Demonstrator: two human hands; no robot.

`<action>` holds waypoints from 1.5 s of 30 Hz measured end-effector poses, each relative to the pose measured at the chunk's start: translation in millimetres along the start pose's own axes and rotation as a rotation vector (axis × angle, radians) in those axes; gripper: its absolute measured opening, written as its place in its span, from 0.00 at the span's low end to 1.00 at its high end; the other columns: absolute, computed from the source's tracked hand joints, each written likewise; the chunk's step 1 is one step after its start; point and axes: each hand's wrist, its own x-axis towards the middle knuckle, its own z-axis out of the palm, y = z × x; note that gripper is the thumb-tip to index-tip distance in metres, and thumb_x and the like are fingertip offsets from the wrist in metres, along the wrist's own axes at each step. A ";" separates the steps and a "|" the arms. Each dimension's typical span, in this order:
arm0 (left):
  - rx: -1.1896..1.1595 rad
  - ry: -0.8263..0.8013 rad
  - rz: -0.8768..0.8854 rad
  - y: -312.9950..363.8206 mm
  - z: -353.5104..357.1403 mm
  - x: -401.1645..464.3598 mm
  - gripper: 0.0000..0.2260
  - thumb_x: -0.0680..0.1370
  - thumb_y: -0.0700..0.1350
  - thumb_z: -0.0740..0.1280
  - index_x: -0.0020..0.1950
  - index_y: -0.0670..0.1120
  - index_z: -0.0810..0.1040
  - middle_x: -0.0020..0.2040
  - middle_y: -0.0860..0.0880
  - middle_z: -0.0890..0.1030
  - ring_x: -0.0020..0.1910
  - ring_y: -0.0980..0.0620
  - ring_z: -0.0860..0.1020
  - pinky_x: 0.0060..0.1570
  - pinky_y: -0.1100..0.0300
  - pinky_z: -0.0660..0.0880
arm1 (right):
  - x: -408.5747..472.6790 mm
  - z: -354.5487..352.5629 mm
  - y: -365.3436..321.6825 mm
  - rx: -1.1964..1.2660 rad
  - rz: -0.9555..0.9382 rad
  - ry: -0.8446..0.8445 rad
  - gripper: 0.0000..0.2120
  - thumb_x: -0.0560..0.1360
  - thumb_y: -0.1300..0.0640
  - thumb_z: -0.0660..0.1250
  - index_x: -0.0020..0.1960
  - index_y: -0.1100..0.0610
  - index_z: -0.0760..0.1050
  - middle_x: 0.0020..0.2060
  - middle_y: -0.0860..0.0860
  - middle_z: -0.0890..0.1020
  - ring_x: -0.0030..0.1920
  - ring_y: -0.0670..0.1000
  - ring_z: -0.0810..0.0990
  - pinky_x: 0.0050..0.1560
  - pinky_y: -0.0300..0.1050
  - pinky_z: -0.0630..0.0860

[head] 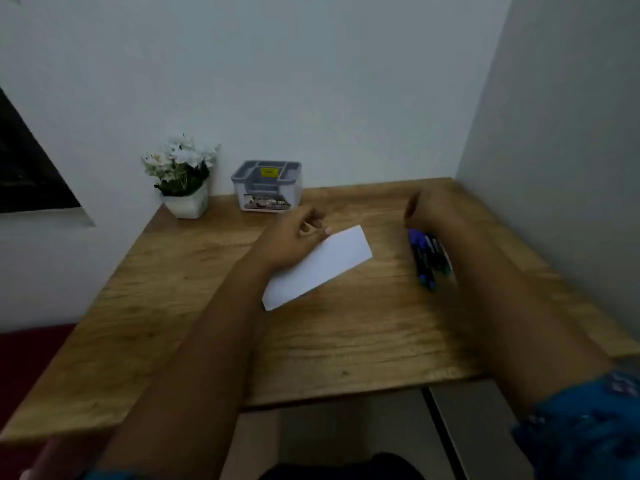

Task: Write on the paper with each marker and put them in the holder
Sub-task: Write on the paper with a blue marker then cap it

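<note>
Wooden table (173, 306): markers (431, 258) lie lengthwise, near-to-far.

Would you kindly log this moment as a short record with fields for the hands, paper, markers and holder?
left hand: rests on the paper's near-left part, fingers loosely bent
right hand: over the markers' far end; grip unclear from blur
paper: white, lying flat on the wooden desk
markers: bunched on the desk, right of the paper
holder: grey, by the wall, no markers seen inside
flower pot: left of the holder
</note>
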 end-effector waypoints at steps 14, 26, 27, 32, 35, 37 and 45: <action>0.214 0.171 0.133 52.2 17.6 -50.8 0.12 0.80 0.45 0.63 0.63 0.46 0.77 0.57 0.50 0.80 0.58 0.50 0.75 0.57 0.54 0.73 | -65.3 24.5 2.9 0.173 0.078 0.128 0.09 0.71 0.53 0.73 0.46 0.58 0.81 0.42 0.54 0.82 0.42 0.51 0.81 0.39 0.45 0.78; 0.196 0.042 0.231 65.2 3.2 -33.8 0.13 0.84 0.48 0.55 0.55 0.41 0.74 0.47 0.46 0.77 0.45 0.51 0.75 0.39 0.61 0.67 | -95.8 -10.2 -29.7 1.598 -0.259 -0.241 0.05 0.74 0.64 0.71 0.49 0.62 0.80 0.38 0.52 0.85 0.48 0.49 0.83 0.51 0.36 0.79; 0.144 0.071 0.268 65.3 3.3 -35.9 0.12 0.84 0.48 0.55 0.56 0.42 0.75 0.45 0.49 0.78 0.44 0.58 0.75 0.39 0.66 0.67 | -96.5 -2.9 -35.1 1.661 -0.298 -0.282 0.05 0.77 0.63 0.69 0.51 0.63 0.79 0.41 0.52 0.85 0.50 0.49 0.83 0.53 0.36 0.78; 0.163 0.116 0.184 45.9 12.4 -40.1 0.13 0.83 0.49 0.57 0.52 0.45 0.78 0.33 0.59 0.72 0.36 0.66 0.74 0.34 0.65 0.63 | -96.5 34.6 -63.0 1.307 -0.334 -0.060 0.12 0.79 0.54 0.66 0.46 0.61 0.83 0.40 0.52 0.85 0.43 0.44 0.83 0.45 0.34 0.77; 0.197 0.173 0.105 30.3 14.5 -38.1 0.15 0.83 0.51 0.58 0.45 0.45 0.79 0.32 0.54 0.74 0.34 0.53 0.73 0.33 0.58 0.62 | -91.4 50.0 -81.3 1.369 -0.255 -0.058 0.14 0.80 0.54 0.64 0.43 0.62 0.80 0.39 0.56 0.82 0.42 0.48 0.79 0.46 0.39 0.76; 0.234 0.192 0.073 27.4 9.7 -37.0 0.16 0.82 0.51 0.57 0.37 0.50 0.75 0.30 0.54 0.72 0.32 0.52 0.71 0.30 0.57 0.60 | -89.0 57.3 -95.8 1.428 -0.208 -0.040 0.15 0.81 0.54 0.64 0.39 0.60 0.79 0.37 0.56 0.81 0.41 0.51 0.79 0.48 0.46 0.78; 0.251 0.204 -0.092 0.9 -8.7 -26.6 0.25 0.79 0.64 0.55 0.30 0.48 0.63 0.27 0.51 0.67 0.27 0.52 0.66 0.30 0.57 0.60 | -45.7 68.2 -127.6 1.459 0.191 0.172 0.18 0.82 0.50 0.57 0.39 0.58 0.74 0.33 0.55 0.80 0.31 0.51 0.77 0.37 0.47 0.74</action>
